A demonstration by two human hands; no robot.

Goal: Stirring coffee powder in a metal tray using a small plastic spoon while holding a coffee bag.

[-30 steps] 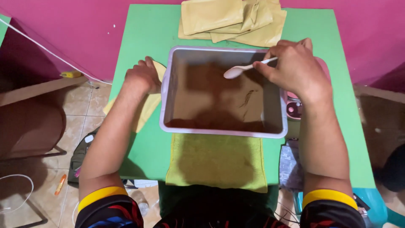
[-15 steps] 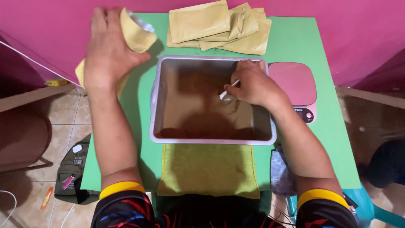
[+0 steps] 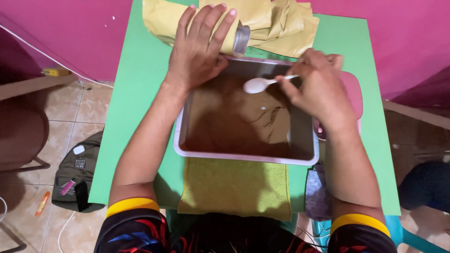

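Nearest me a yellow-green cloth lies on the green table. Beyond it the metal tray still holds a wide layer of brown powder, so I judge most remains to scoop. My right hand pinches a white plastic spoon, its bowl empty over the powder. My left hand grips a small yellow packet, mouth tilted toward the tray. Further off lie stacked yellow packets, a pink wall, and a tiled floor.

Left hand is covering most of the small packet; the yellow envelopes are running off the top edge.
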